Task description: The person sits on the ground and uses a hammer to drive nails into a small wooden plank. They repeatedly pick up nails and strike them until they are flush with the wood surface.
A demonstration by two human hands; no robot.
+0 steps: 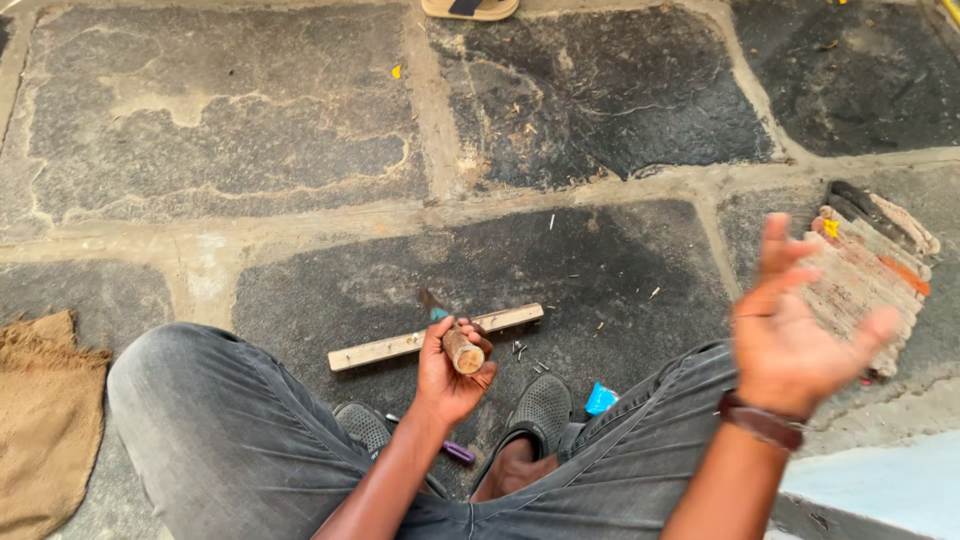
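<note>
tool: left hand (452,372) wrapped round a short wooden handle (463,350), butt end facing cam. Looks like a hammer/mallet handle; a dark tip pokes out beyond the hand near (432,303), head itself can't tell.
handling: stiff wood, prob top-heavy if there's a metal head. Dry, rough grain, so not slippery. Grip mid-to-low on the handle is where the hand sits now, thumb and fingers closed firmly.
look: pale brown, round cross-section, worn cut end, no varnish.
strip: thin flat wooden batten (435,338) lying on the stone floor (300,150), just behind the left hand, slightly tilted. Light, stiff, would snap if levered; pick up by the edges.
nails: few small nails (520,349) scattered on floor just right of the handle. Tiny, sharp, pinch only.
right hand: right hand (795,335) raised, palm up, fingers spread, holding nothing; motion-blurred.
around: woven mat (870,275) at right edge, burlap sack (40,420) at left, blue scrap (600,399) near the shoes (540,410), sandal (470,8) at top edge.
posture: person sits low, knees apart, grey jeans.
</note>
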